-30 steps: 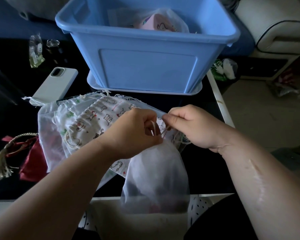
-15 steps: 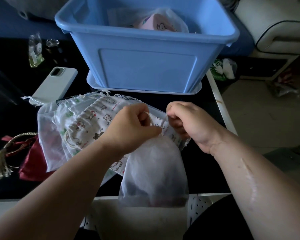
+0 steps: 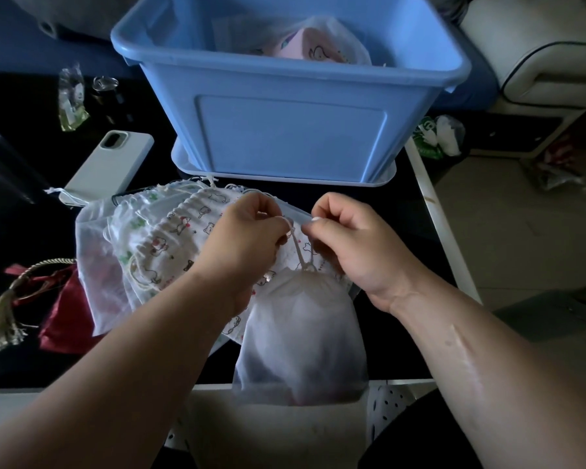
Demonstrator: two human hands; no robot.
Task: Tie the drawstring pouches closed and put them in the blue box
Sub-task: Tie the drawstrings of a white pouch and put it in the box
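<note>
Fingers of the left hand (image 3: 247, 242) and the right hand (image 3: 349, 245) are curled, pinching the drawstring (image 3: 296, 247) of the white pouch (image 3: 301, 340). Pouch body overhangs the near edge of the table (image 3: 386, 204); the blue box (image 3: 291, 130) stands toward the far edge.

Table (image 3: 432, 214): glossy black top, white edge strip along its right and near sides; the landmark for all entries. Floor (image 3: 521, 242): pale beige tile, right of the table, dimly lit. Armchair (image 3: 538, 45): cream upholstery with dark piping, beyond the table's far right corner. Blue seat (image 3: 17, 45): deep blue surface behind the table's far left side, with a grey cushion (image 3: 65, 15) on it. Bag (image 3: 437, 137): green and white plastic, on the floor just beside the table's right edge. Litter (image 3: 555, 174): crumpled, indistinct, farther right on the floor. Dark slab (image 3: 555, 316): grey, on the floor near the table's near right corner. Light: low throughout, brightest on the floor.
</note>
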